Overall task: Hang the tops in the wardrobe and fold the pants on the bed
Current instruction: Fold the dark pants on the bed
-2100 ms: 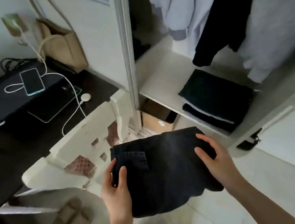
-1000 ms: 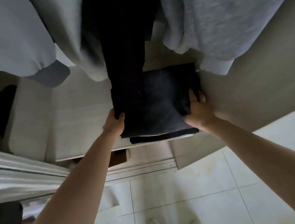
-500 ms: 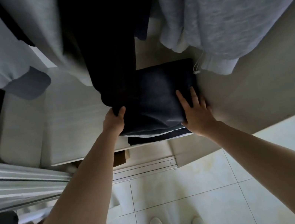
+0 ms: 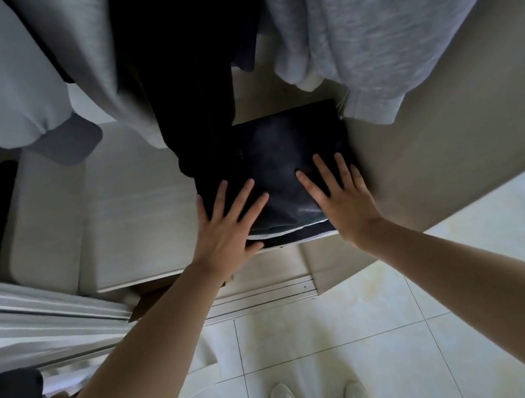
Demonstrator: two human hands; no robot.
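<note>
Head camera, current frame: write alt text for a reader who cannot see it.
Both hands, left hand and right hand, lie flat with spread fingers on folded dark pants topping a stack on a pale wardrobe shelf. Grey tops and a black garment hang above.

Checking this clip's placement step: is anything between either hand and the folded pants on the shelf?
Nothing visible. The left hand and right hand lie flat on the folded pants, atop the stack on the shelf.
</note>
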